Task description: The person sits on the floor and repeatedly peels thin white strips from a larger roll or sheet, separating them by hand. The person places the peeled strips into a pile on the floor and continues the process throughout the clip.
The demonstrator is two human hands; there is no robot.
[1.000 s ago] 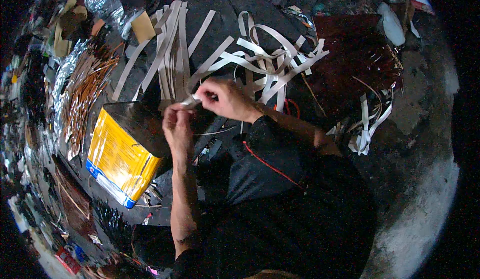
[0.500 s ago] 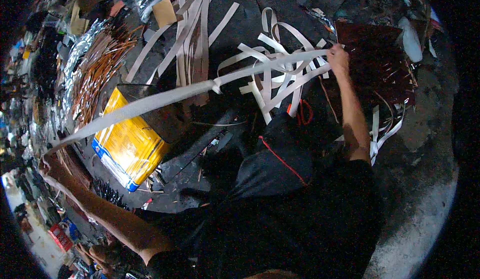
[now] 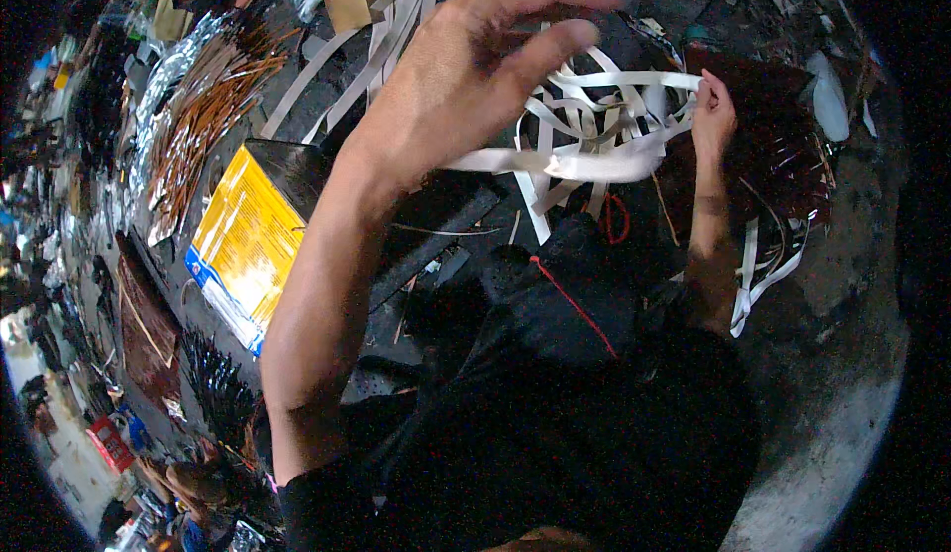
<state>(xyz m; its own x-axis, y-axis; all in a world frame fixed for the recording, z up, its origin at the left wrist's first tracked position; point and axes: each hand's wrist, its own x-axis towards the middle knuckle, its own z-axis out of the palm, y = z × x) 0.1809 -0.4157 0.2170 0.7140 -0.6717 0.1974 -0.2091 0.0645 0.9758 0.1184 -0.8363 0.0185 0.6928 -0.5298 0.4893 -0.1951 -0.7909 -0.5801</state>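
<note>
Dark floor — yellow container, left hand over strips

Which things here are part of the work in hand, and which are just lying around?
Apparently in the work:
right hand, gripping a white strip
left hand, open, visibly holding nothing
tangled white strips
straighter pale strips, partly behind the left hand

Apparently lying about:
yellow-and-blue container
brown strips
flat tan piece
red packet
</note>
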